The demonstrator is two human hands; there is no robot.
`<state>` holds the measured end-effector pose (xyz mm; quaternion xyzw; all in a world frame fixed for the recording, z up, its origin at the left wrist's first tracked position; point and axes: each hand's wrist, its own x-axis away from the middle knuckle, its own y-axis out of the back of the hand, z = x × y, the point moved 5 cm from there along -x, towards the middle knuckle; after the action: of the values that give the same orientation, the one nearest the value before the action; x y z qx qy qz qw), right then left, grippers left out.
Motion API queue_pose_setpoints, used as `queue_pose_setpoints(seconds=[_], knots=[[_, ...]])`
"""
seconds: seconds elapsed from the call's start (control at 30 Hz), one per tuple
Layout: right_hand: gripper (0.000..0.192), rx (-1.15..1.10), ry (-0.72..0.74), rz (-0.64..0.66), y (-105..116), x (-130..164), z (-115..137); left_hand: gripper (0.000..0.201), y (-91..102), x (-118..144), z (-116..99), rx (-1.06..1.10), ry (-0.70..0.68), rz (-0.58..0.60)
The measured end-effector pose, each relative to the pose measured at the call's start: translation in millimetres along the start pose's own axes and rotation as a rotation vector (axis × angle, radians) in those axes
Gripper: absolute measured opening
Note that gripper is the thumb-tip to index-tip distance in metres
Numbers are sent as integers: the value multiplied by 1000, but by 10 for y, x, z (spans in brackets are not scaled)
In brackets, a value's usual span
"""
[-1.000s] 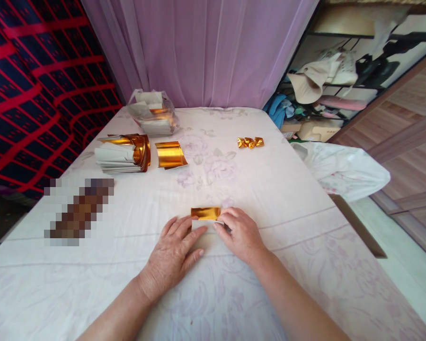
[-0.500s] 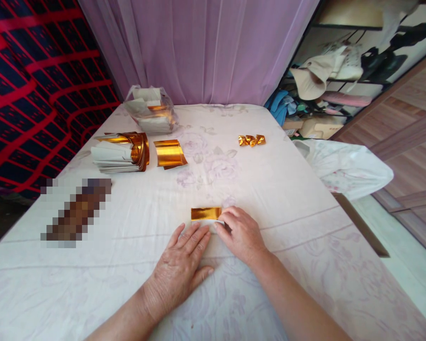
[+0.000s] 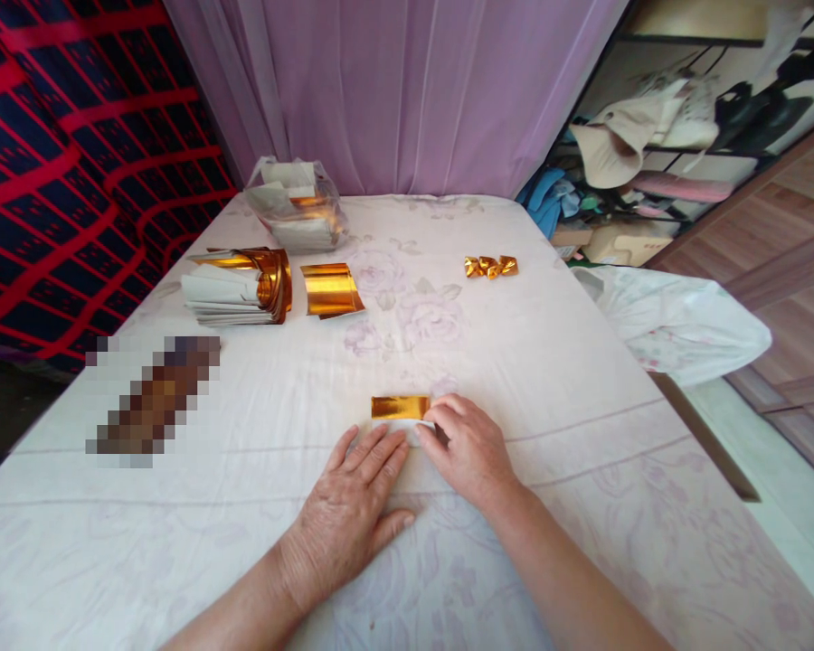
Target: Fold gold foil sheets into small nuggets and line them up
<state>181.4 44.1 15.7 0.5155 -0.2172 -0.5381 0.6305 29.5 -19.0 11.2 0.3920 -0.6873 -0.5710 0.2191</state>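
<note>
A small sheet of gold foil paper (image 3: 400,408) lies on the table, folded so that a white strip shows along its near edge. My left hand (image 3: 354,493) rests flat with fingers spread, its fingertips on that near white edge. At the paper's right end, my right hand (image 3: 471,445) pinches the corner between thumb and forefinger. Two or so loose gold sheets (image 3: 332,290) lie farther off, beside a thick curled stack of gold-and-white paper (image 3: 241,289). Several small folded gold pieces (image 3: 491,267) sit in a row at the back right.
A clear plastic bag of more paper (image 3: 295,208) stands at the far left of the table, which has a floral cloth (image 3: 258,561). A blurred-out dark object (image 3: 159,398) lies on the left. To the right are a crowded shelf (image 3: 665,136) and a white bag (image 3: 698,325).
The view has shifted slightly, so everything on the table appears a little farther right. Both hands keep nearly the same pose on the foil paper.
</note>
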Motion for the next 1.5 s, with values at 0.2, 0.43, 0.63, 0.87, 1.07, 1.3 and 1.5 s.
queue_pose_setpoints(seconds=[0.2,0.43,0.63,0.87,1.07,1.3,1.5], knots=[[17,5,5,4,-2,-1,2,63,5,-2,7,4,-3,4],[17,18,-5,11,-3,-7,4,62,16,-10,7,25,6,-4],[16,25,4,-5,6,-12,8,64,24,-7,10,43,5,-29],[15,26,-9,-12,-3,-7,7,61,41,-23,4,20,-3,-34],[9,-5,-60,-31,25,-6,-12,61,34,-17,2,-4,-9,-32],[11,27,-103,-49,42,3,-50,60,33,-23,7,6,3,-15],[11,25,-96,-48,37,4,-51,60,18,-18,10,-19,3,5]])
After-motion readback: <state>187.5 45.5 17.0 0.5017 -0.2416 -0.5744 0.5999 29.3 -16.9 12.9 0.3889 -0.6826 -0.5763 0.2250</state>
